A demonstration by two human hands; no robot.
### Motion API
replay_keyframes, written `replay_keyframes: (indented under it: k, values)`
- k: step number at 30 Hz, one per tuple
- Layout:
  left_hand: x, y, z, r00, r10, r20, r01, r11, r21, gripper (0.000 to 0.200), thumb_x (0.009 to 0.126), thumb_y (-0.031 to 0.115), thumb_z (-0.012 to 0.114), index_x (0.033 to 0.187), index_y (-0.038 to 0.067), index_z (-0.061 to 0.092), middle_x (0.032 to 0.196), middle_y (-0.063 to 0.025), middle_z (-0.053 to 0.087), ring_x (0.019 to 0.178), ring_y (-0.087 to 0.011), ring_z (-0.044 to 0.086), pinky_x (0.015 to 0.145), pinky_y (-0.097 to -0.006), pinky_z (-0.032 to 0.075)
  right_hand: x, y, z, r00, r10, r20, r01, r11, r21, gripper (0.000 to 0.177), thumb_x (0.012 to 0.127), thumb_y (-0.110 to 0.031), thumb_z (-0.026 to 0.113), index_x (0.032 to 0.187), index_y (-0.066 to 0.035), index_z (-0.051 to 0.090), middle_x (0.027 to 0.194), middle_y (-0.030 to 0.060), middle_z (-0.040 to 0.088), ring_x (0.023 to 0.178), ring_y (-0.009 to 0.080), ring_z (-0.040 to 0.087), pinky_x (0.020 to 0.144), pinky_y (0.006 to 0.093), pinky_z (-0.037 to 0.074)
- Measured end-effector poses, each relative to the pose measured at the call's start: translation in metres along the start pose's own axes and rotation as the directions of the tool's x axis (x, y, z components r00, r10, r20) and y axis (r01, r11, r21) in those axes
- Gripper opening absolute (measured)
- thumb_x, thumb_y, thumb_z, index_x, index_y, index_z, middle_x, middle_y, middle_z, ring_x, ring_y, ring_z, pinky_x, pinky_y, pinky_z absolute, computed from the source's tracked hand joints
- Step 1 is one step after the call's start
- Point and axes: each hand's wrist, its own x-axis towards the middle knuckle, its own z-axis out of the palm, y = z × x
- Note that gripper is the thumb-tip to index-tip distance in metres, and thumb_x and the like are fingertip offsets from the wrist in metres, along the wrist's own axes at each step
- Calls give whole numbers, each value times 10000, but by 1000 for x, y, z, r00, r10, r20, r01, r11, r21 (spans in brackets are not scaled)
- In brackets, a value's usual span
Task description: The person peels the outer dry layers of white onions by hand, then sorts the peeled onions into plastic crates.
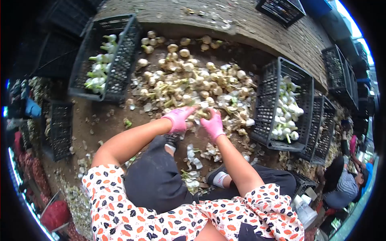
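Observation:
In pink gloves, my left hand (179, 118) and my right hand (213, 123) meet at the near edge of a garlic pile (189, 78). Both have their fingers closed around a garlic bulb (204, 115) between them, partly hidden by the fingers. Unpeeled bulbs with stems and loose skins spread over the ground beyond. Cleaned white garlic lies in a black crate (122, 60) at the left and in another black crate (277, 72) at the right.
Peeled skins (193, 156) litter the ground between my legs. More crates (339, 74) stand at the far right, and one (58, 130) at the left. A co-worker (345, 182) sits at the lower right near a clear container (305, 211). A red bundle (56, 215) is lower left.

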Motion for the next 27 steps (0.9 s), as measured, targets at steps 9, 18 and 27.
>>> replay_keyframes:
  k: [9, 18, 27]
  values:
    - [46, -13, -5, 985, -55, -165, -144, 271, -952, 240, 922, 111, 565, 1143, 18, 567, 1065, -68, 626, 950, -139, 601, 861, -275, 493, 12, -54, -42, 926, 13, 377, -369, 233, 900, 486, 917, -259, 562, 1320, -55, 383, 1149, 101, 545, 899, 172, 610, 681, 285, 545]
    - [44, -3, -25, 979, -140, -147, -162, -101, -982, 314, 933, 300, 579, 1132, 58, 563, 1009, -56, 646, 899, -151, 645, 782, -294, 532, 26, -64, -15, 920, -313, -237, 393, 745, 539, 634, 677, 15, 778, 1189, -100, 423, 1087, 74, 527, 943, 190, 581, 810, 305, 496]
    - [24, -7, -34, 935, -173, -310, -298, 88, -950, 365, 971, 104, 462, 1323, 10, 457, 1169, -74, 604, 1078, -146, 573, 943, -278, 460, 31, -79, -4, 708, -631, -316, 650, 758, -57, 621, 605, 15, 782, 1120, -137, 471, 1067, 89, 510, 957, 256, 563, 801, 340, 488]
